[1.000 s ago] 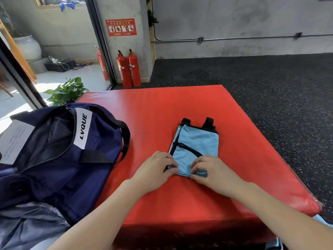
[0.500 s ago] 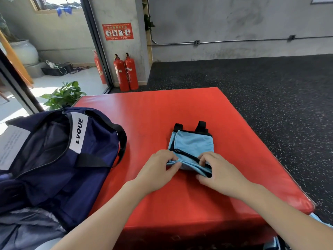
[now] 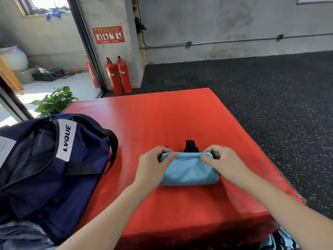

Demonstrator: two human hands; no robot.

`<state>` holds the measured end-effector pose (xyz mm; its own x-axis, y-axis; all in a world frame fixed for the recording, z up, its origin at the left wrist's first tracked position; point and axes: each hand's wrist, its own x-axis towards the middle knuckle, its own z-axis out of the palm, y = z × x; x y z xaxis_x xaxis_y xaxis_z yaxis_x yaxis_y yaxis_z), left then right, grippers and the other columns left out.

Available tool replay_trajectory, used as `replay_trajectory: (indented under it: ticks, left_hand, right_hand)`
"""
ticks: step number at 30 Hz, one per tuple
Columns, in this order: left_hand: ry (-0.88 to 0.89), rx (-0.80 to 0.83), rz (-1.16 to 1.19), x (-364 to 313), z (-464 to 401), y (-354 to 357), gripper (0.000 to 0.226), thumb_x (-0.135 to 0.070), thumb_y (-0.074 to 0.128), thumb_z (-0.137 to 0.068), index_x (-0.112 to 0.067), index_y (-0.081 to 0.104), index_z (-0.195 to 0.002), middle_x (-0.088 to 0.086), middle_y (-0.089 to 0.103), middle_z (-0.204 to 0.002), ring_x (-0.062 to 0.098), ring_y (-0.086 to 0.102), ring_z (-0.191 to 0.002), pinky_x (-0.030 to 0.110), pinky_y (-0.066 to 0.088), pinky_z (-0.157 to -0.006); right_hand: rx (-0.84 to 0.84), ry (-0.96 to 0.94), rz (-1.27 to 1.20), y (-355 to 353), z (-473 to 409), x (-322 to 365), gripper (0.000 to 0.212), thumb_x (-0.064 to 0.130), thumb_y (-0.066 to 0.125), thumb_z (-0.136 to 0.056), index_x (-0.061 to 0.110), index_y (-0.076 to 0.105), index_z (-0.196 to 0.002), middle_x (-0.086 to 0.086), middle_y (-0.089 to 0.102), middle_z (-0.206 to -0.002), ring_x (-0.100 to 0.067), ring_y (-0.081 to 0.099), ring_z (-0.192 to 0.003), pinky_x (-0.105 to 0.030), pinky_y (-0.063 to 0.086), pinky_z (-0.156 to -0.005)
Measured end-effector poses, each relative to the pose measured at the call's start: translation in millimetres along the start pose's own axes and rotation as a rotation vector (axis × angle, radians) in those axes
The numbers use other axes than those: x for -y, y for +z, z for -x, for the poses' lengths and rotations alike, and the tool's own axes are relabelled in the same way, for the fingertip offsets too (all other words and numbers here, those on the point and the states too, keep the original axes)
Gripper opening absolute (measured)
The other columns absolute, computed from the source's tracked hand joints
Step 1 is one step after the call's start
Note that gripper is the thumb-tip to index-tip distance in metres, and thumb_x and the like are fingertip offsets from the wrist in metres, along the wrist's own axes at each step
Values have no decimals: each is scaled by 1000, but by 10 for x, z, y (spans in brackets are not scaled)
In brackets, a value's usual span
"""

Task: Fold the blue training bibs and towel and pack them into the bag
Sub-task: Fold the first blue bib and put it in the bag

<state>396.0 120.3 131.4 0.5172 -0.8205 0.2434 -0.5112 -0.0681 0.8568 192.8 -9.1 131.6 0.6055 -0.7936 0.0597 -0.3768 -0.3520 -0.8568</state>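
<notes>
Your left hand (image 3: 153,166) and right hand (image 3: 222,162) pinch the folded bib (image 3: 189,171).
Soft, light fabric (likely springs open); grip both ends.

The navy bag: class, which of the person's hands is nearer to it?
Left. The left hand grips the folded blue bib's end on the side facing the navy bag; the right hand grips the bib's far end.

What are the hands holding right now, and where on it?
Both hands, left hand and right hand, pinch the folded light-blue mesh bib at its far top corners.
</notes>
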Motion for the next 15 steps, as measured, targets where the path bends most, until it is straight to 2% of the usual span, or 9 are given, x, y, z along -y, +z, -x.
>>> replay_trajectory:
  ticks: [2,4,7,10,13,15]
  left_hand:
    - [-27,-3,-54,69,-44,35,5,-32,75,-89,-34,72,-86,-20,67,-74,0,49,-58,15,38,-59]
    - [-54,2,-143,144,-86,66,3,-35,72,-89,-36,70,-92,-22,64,-73,0,52,-62,21,40,-62]
    - [-78,28,-355,202,-116,91,10,-41,66,-91,-39,67,-101,-18,59,-85,6,57,-80,31,44,-70]
    - [-79,6,-508,189,-124,100,14,-40,64,-93,-38,65,-107,-17,49,-98,8,53,-92,31,40,-74]
    - [177,-40,-553,236,-165,148,20,-20,69,-89,-28,72,-108,-11,55,-108,14,51,-106,33,45,-85]
    - [368,17,-562,274,-179,207,25,-10,67,-86,-26,74,-104,-7,61,-113,16,53,-110,33,41,-91]
  right_hand:
    - [-42,13,50,30,-51,-41,5,29,72,-89,27,70,-84,7,73,-79,-11,64,-74,-33,49,-73]
    - [-76,24,142,50,-96,-104,6,36,73,-88,31,70,-83,12,72,-80,-6,65,-80,-30,50,-77]
    - [-80,65,293,76,-148,-202,14,47,69,-87,34,67,-83,16,68,-79,-1,63,-79,-33,52,-76]
    - [-87,102,379,86,-174,-217,21,54,64,-88,34,63,-85,17,66,-83,-4,61,-79,-33,50,-69]
    - [-87,113,457,93,-194,-204,25,59,59,-90,34,61,-86,17,65,-86,-10,61,-82,-32,42,-64]
    - [-87,133,497,101,-206,-200,29,61,57,-89,33,59,-83,15,64,-85,-15,61,-84,-33,41,-65]
